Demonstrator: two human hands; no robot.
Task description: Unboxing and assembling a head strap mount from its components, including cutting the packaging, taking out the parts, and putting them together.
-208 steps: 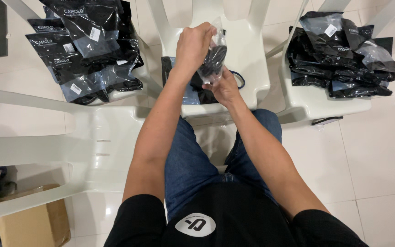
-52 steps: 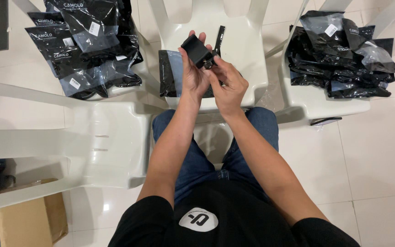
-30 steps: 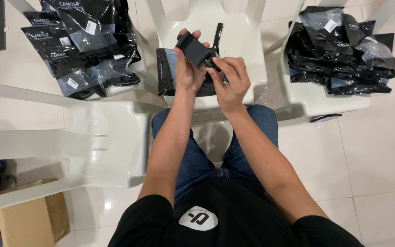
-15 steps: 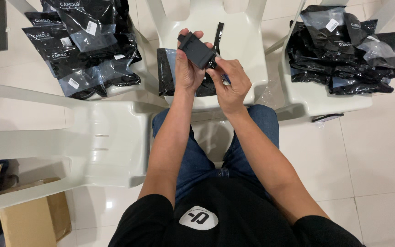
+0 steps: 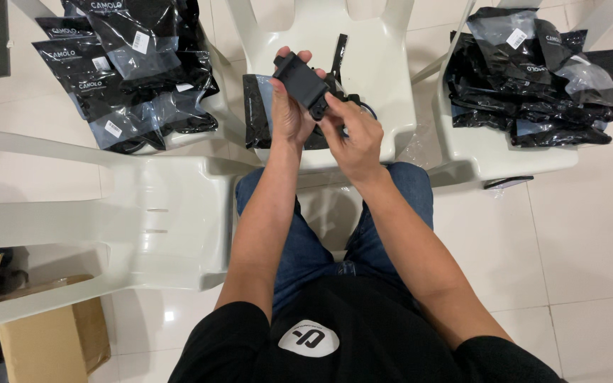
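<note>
A seated person, seen from above, holds a small black box-shaped device over the seat of a white plastic chair directly in front of their knees. The left hand is wrapped around the device. The right hand pinches its lower end. On the chair seat beneath lies a flat black packet. Left of this chair is a pile of black plastic bags; right of it, another pile of bags.
</note>
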